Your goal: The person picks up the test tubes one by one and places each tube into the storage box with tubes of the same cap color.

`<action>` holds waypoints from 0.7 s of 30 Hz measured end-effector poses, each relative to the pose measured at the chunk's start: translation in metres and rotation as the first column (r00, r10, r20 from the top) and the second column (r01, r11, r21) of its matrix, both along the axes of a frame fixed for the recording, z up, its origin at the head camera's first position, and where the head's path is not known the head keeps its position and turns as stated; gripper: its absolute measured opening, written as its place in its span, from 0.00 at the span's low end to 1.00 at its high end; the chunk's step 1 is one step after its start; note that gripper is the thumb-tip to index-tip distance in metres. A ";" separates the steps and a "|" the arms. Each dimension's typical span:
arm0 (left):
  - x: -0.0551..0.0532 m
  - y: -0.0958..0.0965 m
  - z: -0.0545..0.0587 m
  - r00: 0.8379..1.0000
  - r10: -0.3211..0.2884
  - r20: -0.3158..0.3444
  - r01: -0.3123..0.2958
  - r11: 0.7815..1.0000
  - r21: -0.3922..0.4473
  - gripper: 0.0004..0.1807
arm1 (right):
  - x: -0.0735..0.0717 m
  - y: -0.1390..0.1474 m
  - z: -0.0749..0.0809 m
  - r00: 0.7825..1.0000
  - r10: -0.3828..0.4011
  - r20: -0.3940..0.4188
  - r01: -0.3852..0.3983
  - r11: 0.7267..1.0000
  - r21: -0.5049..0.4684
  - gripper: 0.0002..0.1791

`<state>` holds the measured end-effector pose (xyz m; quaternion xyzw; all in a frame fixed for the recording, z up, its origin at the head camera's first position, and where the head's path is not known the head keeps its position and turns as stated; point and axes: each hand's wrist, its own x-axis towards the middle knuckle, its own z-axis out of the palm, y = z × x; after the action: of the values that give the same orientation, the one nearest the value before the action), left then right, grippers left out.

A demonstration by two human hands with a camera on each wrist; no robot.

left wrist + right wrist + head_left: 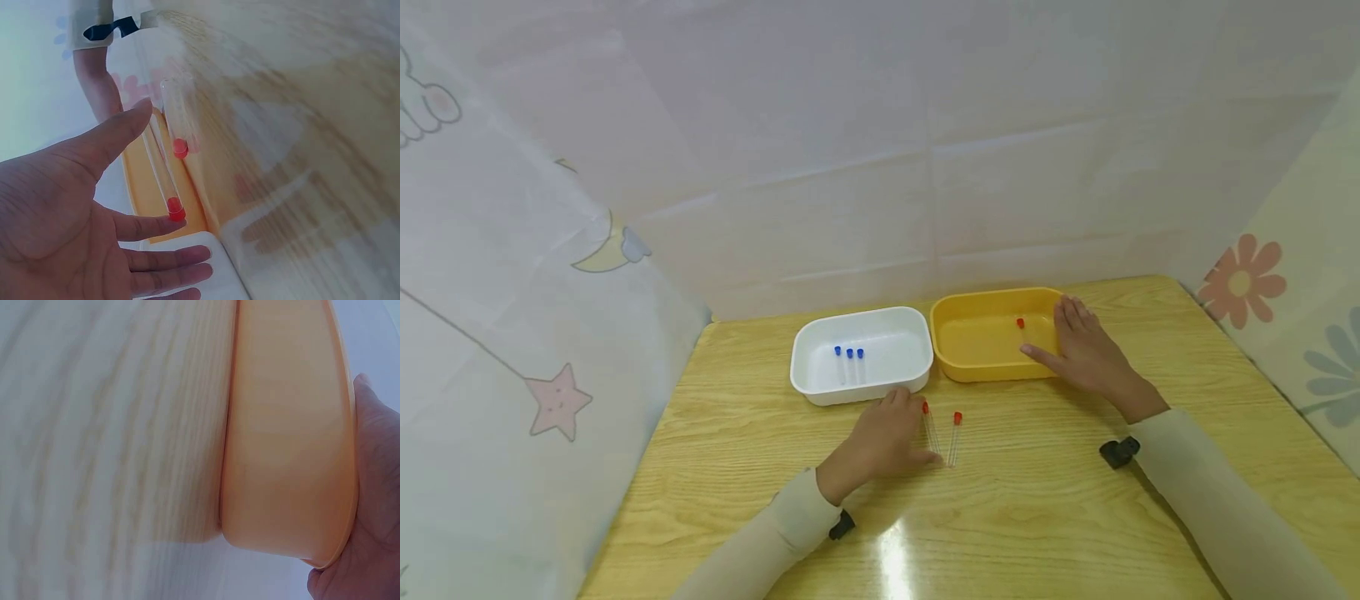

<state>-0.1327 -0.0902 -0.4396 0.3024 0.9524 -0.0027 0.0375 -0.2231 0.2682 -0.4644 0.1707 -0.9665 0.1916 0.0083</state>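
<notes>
My left hand (885, 431) pinches a clear test tube with a red cap (174, 207), the thumb at its bottom end and the index fingertip at the cap. In the left wrist view this tube shows above the tabletop, the other fingers spread. Close beside it lies another red-capped test tube (957, 429). At the right end of the yellow tray (988, 371) my right hand (1088, 354) holds the rim, thumb over the inner side and fingers along the outside. One red-capped tube (1020, 323) lies in that tray.
A white tray (859, 390) stands left of the yellow one, holding three tubes with blue caps (850, 353). Both trays stand near the back of the wooden table (1022, 517), before a cloth-covered wall (820, 167). More printed cloth hangs along both sides.
</notes>
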 end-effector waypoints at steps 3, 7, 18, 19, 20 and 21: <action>0.001 0.000 0.004 1.000 -0.009 -0.003 0.009 1.000 -0.006 0.43 | 0.001 0.000 0.000 1.000 -0.001 -0.004 0.001 1.000 0.000 0.58; 0.002 0.001 0.009 1.000 -0.010 0.003 0.010 1.000 -0.011 0.46 | 0.000 0.001 0.000 1.000 0.000 -0.006 0.000 1.000 0.005 0.58; 0.002 0.000 0.021 0.999 -0.033 -0.031 0.031 0.998 -0.052 0.55 | 0.001 0.000 0.001 1.000 0.007 -0.002 -0.007 1.000 0.009 0.58; 0.002 0.000 0.021 0.999 -0.035 -0.028 0.033 0.998 -0.054 0.53 | 0.001 0.000 0.001 1.000 0.007 -0.001 -0.007 1.000 0.009 0.58; 0.002 0.000 0.022 0.999 -0.038 -0.025 0.037 0.998 -0.051 0.52 | 0.001 0.000 0.001 1.000 0.005 -0.001 -0.005 1.000 0.009 0.58; 0.002 0.000 0.022 0.999 -0.041 -0.022 0.040 0.998 -0.049 0.50 | 0.001 0.000 0.000 1.000 0.004 -0.001 -0.004 1.000 0.008 0.58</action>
<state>-0.1312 -0.0899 -0.4173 0.3206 0.9461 -0.0301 0.0339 -0.2225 0.2681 -0.4640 0.1728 -0.9669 0.1875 0.0076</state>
